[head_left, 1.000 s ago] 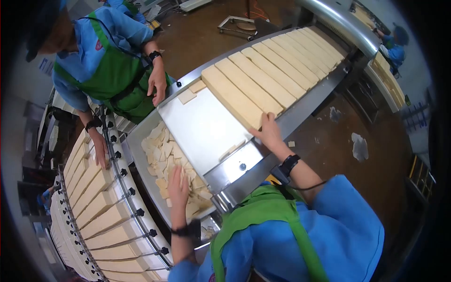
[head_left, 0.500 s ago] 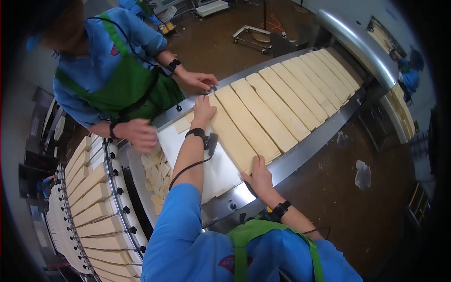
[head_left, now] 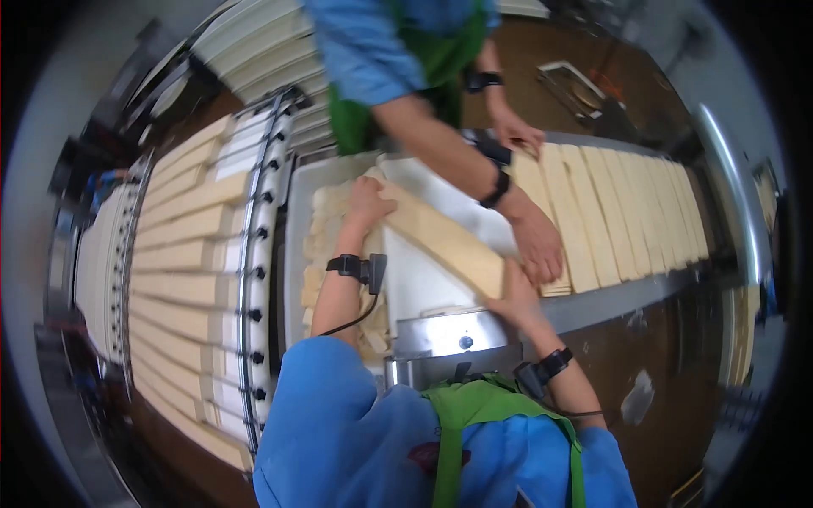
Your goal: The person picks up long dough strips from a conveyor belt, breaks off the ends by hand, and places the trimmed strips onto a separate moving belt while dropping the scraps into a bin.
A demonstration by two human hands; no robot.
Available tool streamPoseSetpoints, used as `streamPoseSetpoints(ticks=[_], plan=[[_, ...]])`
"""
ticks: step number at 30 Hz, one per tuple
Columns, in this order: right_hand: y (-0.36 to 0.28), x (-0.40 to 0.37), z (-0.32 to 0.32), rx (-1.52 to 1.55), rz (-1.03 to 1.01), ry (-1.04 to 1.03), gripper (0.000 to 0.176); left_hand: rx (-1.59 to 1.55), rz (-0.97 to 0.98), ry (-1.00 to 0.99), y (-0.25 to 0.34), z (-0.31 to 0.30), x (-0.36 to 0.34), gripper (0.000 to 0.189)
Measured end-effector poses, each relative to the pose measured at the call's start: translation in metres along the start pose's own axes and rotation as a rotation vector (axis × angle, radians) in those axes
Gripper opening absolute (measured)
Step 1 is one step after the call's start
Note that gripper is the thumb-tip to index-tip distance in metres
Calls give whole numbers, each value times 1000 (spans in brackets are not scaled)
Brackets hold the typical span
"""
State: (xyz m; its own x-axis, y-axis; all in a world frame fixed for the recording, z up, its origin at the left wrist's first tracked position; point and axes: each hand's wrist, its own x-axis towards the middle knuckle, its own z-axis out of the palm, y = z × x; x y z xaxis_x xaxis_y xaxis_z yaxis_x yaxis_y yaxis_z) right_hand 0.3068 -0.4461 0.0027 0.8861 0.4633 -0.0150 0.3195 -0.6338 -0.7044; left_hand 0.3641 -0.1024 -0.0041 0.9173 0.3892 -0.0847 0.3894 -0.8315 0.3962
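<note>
slab point(head_left: 436, 233): pale cream; apron point(head_left: 487, 401): green; shirt point(head_left: 334, 385): blue; wristband point(head_left: 556, 361): black; floor point(head_left: 605, 360): brown

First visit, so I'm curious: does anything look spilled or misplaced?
Yes: an irregular whitish patch lies on the brown floor at lower right, near the long metal-sided conveyor. It stands out against the dark surface; whether spill or scrap, I cannot tell.

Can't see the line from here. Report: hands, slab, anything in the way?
Left hand and right hand hold opposite ends of pale slab. Slab slanted over white surface. Co-worker's hand close beside right hand.
</note>
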Motion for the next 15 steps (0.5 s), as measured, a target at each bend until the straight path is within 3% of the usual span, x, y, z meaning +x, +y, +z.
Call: streamPoseSetpoints(ticks=[1,2,5,8,11,13,14,15], plan=[[5,9,4,130,154,-176,69,-201,5,49,-24,11,-11,58],[5,17,10,25,117,-169,69,-398,18,107,-46,23,-20,55],[-5,33,32,-192,-34,-81,71,-968,-174,277,-93,58,-49,48],[-47,43,55,-213,-300,47,73,-1242,-160,556,-111,5,-115,42],[-126,26,75,-142,-560,61,72,-1123,-67,943,-151,-65,-194,40],[-183,-2,90,58,-566,-228,68,-925,-222,1087,-195,-108,-260,36],[-206,-17,100,151,-565,-373,66,-571,-306,1152,-220,-129,-299,28],[-217,-33,120,204,-613,-463,62,-538,-384,1182,-222,-156,-339,22]])
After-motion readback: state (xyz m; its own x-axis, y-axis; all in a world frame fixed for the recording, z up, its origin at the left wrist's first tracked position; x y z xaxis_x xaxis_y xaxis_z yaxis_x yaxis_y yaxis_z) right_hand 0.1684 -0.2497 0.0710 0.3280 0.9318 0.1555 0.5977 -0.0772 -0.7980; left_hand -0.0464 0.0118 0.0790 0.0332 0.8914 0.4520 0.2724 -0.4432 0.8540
